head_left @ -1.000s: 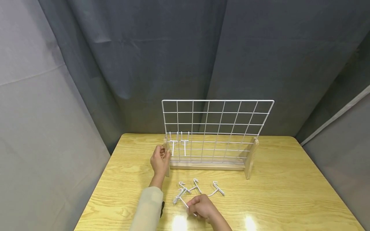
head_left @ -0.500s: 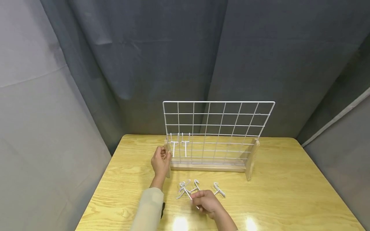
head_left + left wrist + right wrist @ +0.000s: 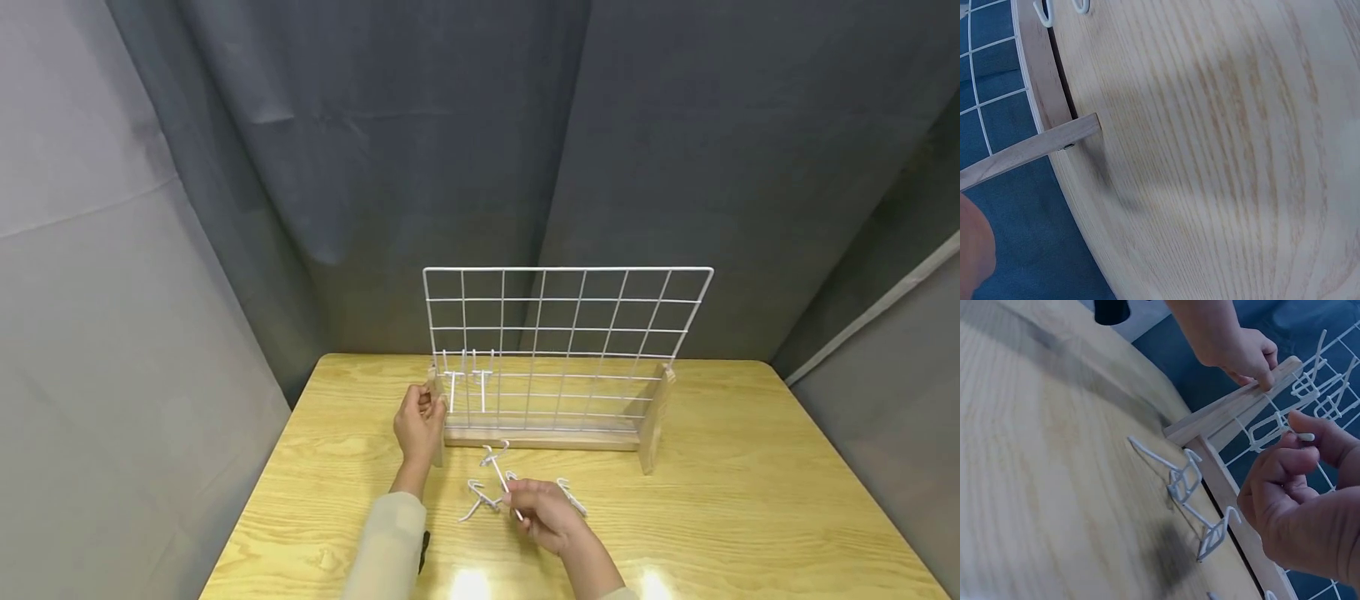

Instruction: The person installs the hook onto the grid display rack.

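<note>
My left hand (image 3: 417, 429) grips the left wooden upright (image 3: 439, 454) of a stand that holds a white wire grid (image 3: 567, 269). A bit of that hand (image 3: 974, 244) shows at the left edge of the left wrist view. My right hand (image 3: 551, 515) pinches a white wire hook (image 3: 500, 477) by its straight prong, the clip end pointing away toward the stand. In the right wrist view the prong's tip (image 3: 1305, 437) sticks out between thumb and fingers. Two similar hooks (image 3: 452, 393) hang side by side on the grid's left part.
Below the stand, loose hooks lie on the wooden table (image 3: 750, 500): one at left (image 3: 482, 497), one at right (image 3: 573, 497), and one (image 3: 512, 476) partly hidden by the right hand. A dark grey curtain (image 3: 480, 167) stands behind the table.
My right hand has lifted the hook from the pile and carried it forward, toward the stand. My left hand stays on the upright.
</note>
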Demonstrator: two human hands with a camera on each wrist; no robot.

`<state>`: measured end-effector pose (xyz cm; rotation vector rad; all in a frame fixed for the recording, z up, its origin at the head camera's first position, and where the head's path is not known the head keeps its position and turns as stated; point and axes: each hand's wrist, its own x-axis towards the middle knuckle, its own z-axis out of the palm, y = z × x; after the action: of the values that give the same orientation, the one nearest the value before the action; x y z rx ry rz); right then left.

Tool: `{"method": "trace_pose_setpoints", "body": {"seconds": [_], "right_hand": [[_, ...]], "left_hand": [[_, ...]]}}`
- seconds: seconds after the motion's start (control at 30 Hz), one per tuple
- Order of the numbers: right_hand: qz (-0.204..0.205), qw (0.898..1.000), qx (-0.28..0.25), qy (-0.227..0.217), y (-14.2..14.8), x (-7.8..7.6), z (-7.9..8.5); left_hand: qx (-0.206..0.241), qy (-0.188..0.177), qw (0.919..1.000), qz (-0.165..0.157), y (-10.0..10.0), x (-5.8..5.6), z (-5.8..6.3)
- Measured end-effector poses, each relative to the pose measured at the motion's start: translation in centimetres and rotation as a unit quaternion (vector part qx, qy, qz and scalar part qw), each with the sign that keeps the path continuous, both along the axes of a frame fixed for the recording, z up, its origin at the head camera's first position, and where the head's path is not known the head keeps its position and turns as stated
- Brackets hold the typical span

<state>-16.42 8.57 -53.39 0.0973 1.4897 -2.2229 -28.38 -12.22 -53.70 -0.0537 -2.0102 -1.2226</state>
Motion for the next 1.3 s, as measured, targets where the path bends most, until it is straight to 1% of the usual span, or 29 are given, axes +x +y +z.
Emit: {"method": "trace_pose_setpoints", "body": {"seconds": [0.17,0.4,0.53,0.67,0.8,0.87,1.0,1.3], "right_hand": [[-0.018,0.999,-0.036,-0.011,0.2,-0.9,0.7],[-0.038,0.994,-0.099,-0.023,0.3,-1.9,1.8],[-0.043,0.991,-0.120,-0.028,0.2,-2.2,2.3],[-0.049,0.989,-0.137,-0.026,0.5,-2.6,2.9],[-0.044,0.986,-0.158,-0.023,1.1,-2.9,3.6],[-0.036,0.985,-0.168,-0.023,1.3,-2.9,3.8],[-0.028,0.981,-0.193,-0.020,1.5,-3.0,4.4],[-0.023,0.969,-0.245,-0.014,1.4,-4.0,6.1]], "left_hand": [[0.002,0.002,1.0000,0.001,0.0,-0.1,-0.2],[-0.007,0.008,0.9999,0.001,-0.3,-0.2,-0.1],[-0.010,0.012,0.9999,0.004,-0.5,-0.2,0.0],[-0.011,0.012,0.9999,-0.002,-0.3,-0.2,0.0],[-0.008,0.015,0.9998,-0.003,-0.1,-0.1,-0.1],[-0.006,0.016,0.9999,0.001,0.0,0.2,-0.3],[-0.007,0.020,0.9998,0.000,0.0,0.4,-0.6],[-0.014,0.034,0.9993,-0.001,-0.1,-0.1,-0.4]]}}
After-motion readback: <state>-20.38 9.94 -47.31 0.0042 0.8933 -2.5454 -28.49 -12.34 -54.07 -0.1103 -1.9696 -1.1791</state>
